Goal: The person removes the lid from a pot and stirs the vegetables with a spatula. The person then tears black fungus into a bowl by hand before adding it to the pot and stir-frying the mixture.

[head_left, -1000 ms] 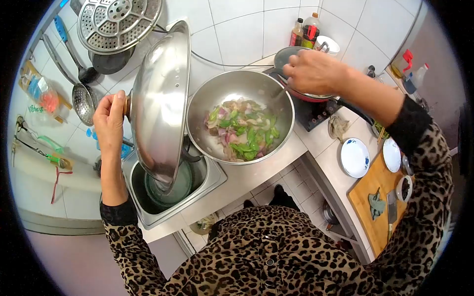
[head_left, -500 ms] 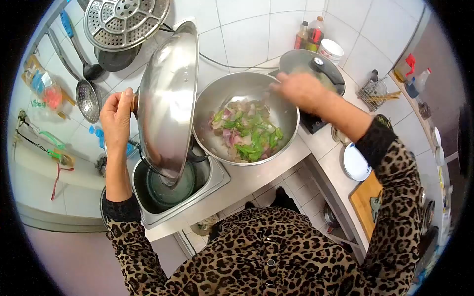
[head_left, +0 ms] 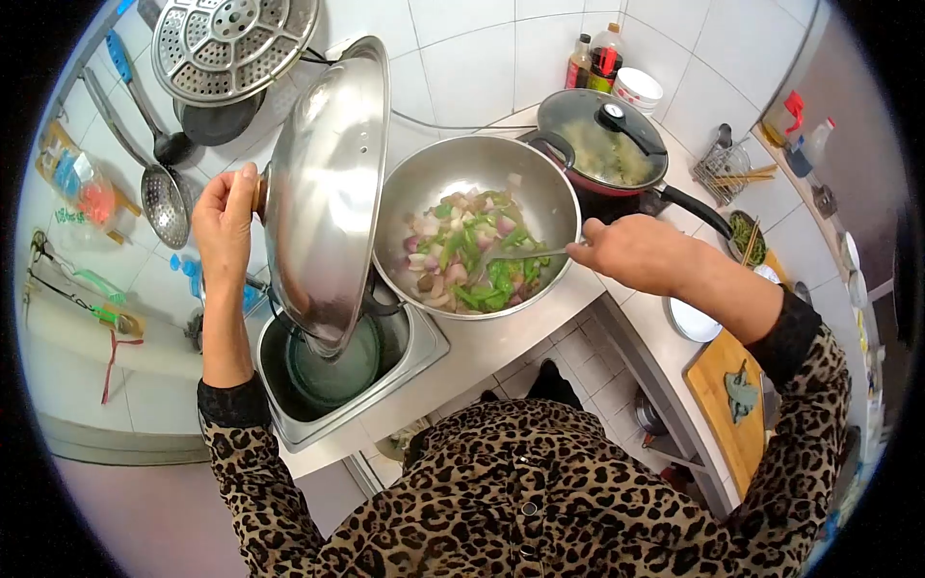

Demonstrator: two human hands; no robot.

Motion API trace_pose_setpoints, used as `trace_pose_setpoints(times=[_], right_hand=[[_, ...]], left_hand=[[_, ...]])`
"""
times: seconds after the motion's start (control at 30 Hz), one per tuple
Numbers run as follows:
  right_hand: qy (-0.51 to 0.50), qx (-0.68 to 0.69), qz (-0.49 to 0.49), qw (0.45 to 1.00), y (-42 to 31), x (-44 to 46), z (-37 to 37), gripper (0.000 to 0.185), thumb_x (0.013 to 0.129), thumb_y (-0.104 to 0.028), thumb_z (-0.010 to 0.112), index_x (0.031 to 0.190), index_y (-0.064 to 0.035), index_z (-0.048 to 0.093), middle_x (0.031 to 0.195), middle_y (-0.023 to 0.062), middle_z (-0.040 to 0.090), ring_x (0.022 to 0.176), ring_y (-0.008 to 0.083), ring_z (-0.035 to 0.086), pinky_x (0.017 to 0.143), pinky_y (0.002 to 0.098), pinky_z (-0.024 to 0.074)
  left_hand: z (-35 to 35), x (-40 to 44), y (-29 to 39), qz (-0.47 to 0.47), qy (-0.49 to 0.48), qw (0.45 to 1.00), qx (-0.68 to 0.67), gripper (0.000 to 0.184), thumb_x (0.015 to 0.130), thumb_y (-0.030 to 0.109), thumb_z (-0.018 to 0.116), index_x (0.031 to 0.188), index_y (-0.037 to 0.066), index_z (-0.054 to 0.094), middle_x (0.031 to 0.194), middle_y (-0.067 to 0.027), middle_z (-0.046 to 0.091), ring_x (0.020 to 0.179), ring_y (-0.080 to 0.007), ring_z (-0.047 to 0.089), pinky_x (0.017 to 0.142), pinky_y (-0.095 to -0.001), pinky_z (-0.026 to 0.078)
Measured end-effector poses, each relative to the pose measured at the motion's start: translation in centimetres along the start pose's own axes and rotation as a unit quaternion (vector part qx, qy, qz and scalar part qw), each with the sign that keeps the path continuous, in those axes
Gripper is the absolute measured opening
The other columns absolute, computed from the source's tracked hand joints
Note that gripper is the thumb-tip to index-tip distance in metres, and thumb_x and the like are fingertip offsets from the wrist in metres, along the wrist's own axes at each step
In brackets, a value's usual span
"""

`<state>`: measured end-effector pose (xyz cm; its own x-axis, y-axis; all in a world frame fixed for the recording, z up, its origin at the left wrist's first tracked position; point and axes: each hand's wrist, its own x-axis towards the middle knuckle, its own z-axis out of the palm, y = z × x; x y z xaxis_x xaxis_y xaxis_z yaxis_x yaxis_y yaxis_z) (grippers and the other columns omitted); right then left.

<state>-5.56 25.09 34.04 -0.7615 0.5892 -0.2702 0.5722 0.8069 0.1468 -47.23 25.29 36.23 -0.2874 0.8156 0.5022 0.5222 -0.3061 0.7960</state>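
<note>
My left hand [head_left: 227,217] grips the knob of a large domed metal lid [head_left: 328,193], tilted on edge at the left of the wok [head_left: 544,178]. Inside the wok lie purple onion pieces and chopped green peppers [head_left: 501,279]. My right hand [head_left: 631,252] is closed around a slim-handled metal utensil [head_left: 540,253] at the wok's right rim. The utensil's far end is buried in the vegetables, so its shape is hidden.
Behind the wok stands a glass-lidded pan [head_left: 602,144] with food inside. A sink [head_left: 419,352] holds a greenish bowl. At right are a white plate [head_left: 696,321] and a cutting board [head_left: 708,385]. A skimmer [head_left: 166,207] hangs on the left wall.
My right hand has come down and toward me, from the wok's far right side to its near right rim. The vegetables are shifted about. My left hand still holds the lid.
</note>
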Motion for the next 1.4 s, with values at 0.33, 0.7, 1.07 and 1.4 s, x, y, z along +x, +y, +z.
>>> trace_pose_setpoints(times=[0.33,0.7,1.07,1.4], right_hand=[[0.087,0.02,0.026,0.996,-0.6,0.8,2.6,0.037,0.082,-0.007,0.049,0.119,-0.005,0.054,0.085,0.0155,0.053,0.072,0.0289,0.062,0.061,0.0383,0.0508],[0.097,-0.003,0.059,0.994,-0.5,0.2,1.7,0.036,0.081,-0.005,0.049,0.117,-0.0037,0.054,0.084,0.0148,0.052,0.066,0.0296,0.06,0.057,0.0388,0.0499],[0.126,0.091,0.182,0.971,1.6,0.0,4.1,0.038,0.081,0.002,0.045,0.117,-0.0061,0.052,0.087,0.0172,0.054,0.074,0.0346,0.059,0.066,0.0427,0.0489],[0.18,0.104,0.148,0.967,0.1,6.7,5.2,0.03,0.081,-0.001,0.047,0.11,-0.001,0.054,0.088,0.0198,0.057,0.078,0.0361,0.061,0.069,0.0424,0.0507]], left_hand=[[1.3,0.7,1.0,0.009,-0.016,0.999,0.036,0.03,0.087,0.028,0.062,0.082,-0.001,0.061,0.069,0.0024,0.056,0.062,-0.0033,0.046,0.056,-0.0182,0.036],[1.8,1.3,0.6,0.032,-0.017,0.998,0.048,0.031,0.087,0.029,0.062,0.081,-0.001,0.061,0.067,0.0026,0.057,0.061,-0.0027,0.046,0.056,-0.0183,0.036],[3.0,1.1,1.6,0.04,-0.033,0.996,0.076,0.031,0.089,0.03,0.059,0.077,0.001,0.059,0.066,0.005,0.05,0.06,-0.0033,0.042,0.054,-0.019,0.031],[2.6,1.9,1.2,0.027,-0.03,0.996,0.079,0.033,0.086,0.03,0.062,0.084,-0.003,0.061,0.07,0.0009,0.059,0.062,-0.0038,0.049,0.058,-0.0192,0.039]])
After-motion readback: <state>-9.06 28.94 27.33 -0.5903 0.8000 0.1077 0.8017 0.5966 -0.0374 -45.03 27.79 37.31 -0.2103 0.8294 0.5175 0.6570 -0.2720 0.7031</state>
